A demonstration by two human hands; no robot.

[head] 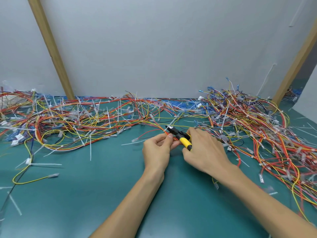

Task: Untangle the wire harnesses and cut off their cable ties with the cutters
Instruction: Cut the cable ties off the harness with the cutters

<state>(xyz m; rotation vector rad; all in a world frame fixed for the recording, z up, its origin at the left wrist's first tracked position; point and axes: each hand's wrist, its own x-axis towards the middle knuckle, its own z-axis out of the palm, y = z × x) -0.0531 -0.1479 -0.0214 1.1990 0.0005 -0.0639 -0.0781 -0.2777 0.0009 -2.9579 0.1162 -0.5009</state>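
Left hand (157, 149) pinching thin red wires (165, 132), right hand (205, 150) gripping yellow-handled cutters (181, 136), white plastic cable tie (169, 127) at blades

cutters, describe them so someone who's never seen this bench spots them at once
On the green mat, look between the wire heaps, where the hands meet. The right hand grips the cutters, black nose at a white cable tie on wires the left hand pinches. Only they have thick yellow handles; everything around is thin strands.
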